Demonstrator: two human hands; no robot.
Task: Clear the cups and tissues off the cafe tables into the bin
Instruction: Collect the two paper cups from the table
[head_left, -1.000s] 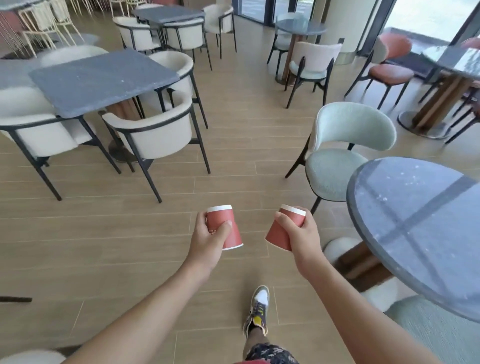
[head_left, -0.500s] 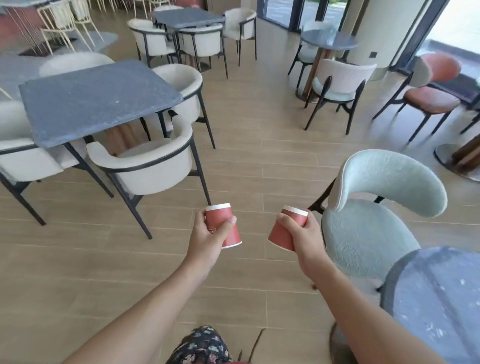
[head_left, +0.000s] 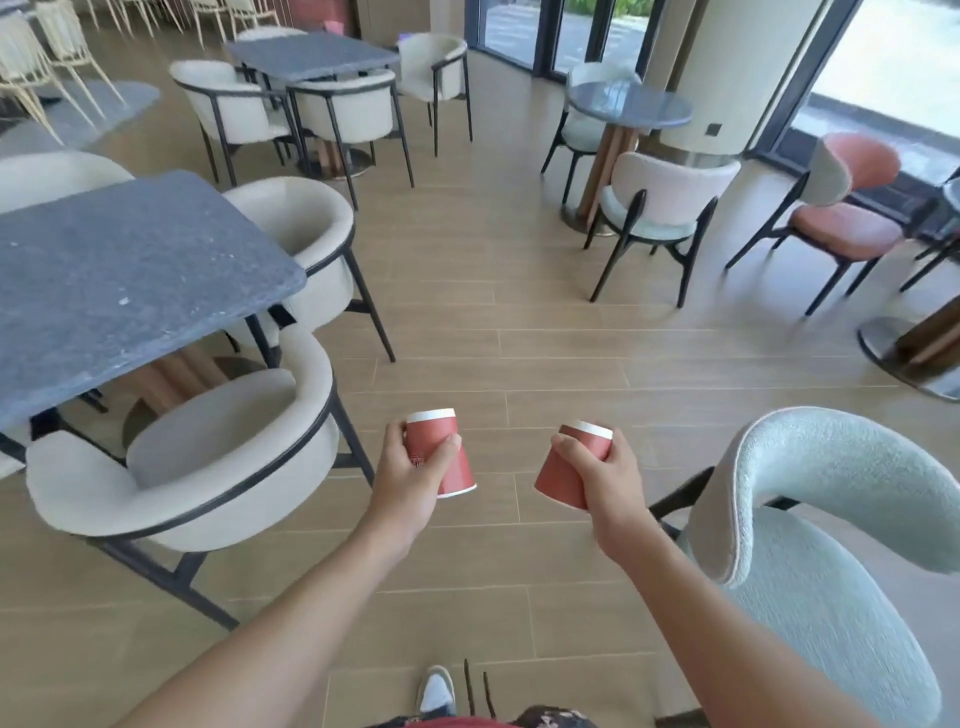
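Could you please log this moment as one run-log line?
left hand: grips red paper cup, wide end down | right hand: grips second red paper cup, tilted | bin: not in view

The left hand (head_left: 408, 480) carries the left cup (head_left: 434, 434) and the right hand (head_left: 618, 483) the right cup (head_left: 563, 478), both red paper, above a wooden floor (head_left: 519, 322).

The right hand is just left of the pale green chair (head_left: 831, 545). Its fingers curl round the tilted cup, whose narrow end points away from the person. Farther left of the chair, the left hand grips its cup nearer upright, and the two cups are apart. Well left of the chair, a cream armchair (head_left: 208, 467) is pulled up to a square grey bench (head_left: 119, 291). Beyond the chair, toward the windows, stands a round bench (head_left: 628, 106). A white shoe (head_left: 436, 693) shows left of the chair's seat.
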